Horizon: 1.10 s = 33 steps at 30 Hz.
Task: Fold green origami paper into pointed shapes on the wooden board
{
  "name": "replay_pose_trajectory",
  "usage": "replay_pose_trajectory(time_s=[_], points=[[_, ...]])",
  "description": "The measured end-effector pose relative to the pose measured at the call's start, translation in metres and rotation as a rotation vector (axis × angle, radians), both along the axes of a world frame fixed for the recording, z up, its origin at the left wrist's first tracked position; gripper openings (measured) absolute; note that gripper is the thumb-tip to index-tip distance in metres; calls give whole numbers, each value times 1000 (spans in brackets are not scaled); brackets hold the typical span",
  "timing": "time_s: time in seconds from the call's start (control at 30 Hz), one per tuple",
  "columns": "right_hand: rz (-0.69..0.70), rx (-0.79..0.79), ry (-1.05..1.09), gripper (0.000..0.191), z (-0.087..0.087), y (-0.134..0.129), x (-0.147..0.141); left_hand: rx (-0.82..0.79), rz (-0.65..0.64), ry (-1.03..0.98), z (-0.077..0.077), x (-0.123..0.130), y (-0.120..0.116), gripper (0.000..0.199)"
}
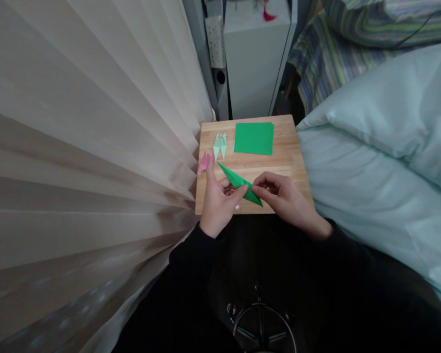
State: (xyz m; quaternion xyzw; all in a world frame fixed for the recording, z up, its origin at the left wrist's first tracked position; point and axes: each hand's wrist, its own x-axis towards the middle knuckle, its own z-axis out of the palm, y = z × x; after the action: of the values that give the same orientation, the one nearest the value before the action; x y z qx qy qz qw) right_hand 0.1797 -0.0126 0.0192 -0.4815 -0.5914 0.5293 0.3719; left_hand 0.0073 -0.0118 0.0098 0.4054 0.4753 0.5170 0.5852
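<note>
Pointed green paper (235, 179) clamped by left hand (219, 202), right hand (285, 198) near wooden worktop's (294, 164) front edge; skew risked if pinched unevenly

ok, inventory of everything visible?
tabletop: 1, light brown, centre
folded paper: 1, green, over tabletop
sheets: 2+, green, tabletop's far side
pointed paper: 1+, pale green, tabletop's far left
small paper: 1+, pink, tabletop's left edge
curtain: 1, cream, left
cabinet: 1, white, top centre
tassel: 1, red, on cabinet
dotted box: 1, white, beside cabinet
duvet: 1, pale blue, right
striped fabric: 1+, multicoloured, top right
metal ring: 1, grey, bottom
sleeves: 2, black, bottom
hands: 2, bare, on folded paper
</note>
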Motion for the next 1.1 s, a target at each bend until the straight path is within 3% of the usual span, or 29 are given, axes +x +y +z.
replay_pose_trajectory(time_s=[0.13, 0.3, 0.4, 0.53, 0.6, 0.7, 0.8, 0.9, 1.03, 1.1], points=[[5, 33, -18, 21, -5, 1, 2, -67, -164, 47, -1, 0, -2, 117], [57, 91, -57, 21, -7, 0, 6, -76, -169, 76, 5, 3, -5, 101], [18, 180, -123, 19, -3, 0, 6, -56, -187, 89, 5, 2, -4, 88], [-119, 486, -252, 16, 2, 1, 8, -133, -115, 67, 4, -4, 0, 61], [-130, 662, -355, 14, 1, 1, 11, -295, -190, -71, 7, -7, 1, 50], [-58, 796, -489, 15, -2, 1, 15, -431, -335, -267, 13, -10, 1, 49], [12, 835, -510, 15, -5, 1, 16, -348, -273, -234, 11, -10, 1, 30], [-47, 820, -454, 14, -6, 3, 15, -225, -218, -94, 3, -12, 3, 29], [-157, 717, -382, 37, -7, 5, 13, -110, -312, 77, 1, -12, 3, 23], [-138, 686, -366, 31, -9, 6, 12, -65, -368, 132, 6, -10, 2, 19]])
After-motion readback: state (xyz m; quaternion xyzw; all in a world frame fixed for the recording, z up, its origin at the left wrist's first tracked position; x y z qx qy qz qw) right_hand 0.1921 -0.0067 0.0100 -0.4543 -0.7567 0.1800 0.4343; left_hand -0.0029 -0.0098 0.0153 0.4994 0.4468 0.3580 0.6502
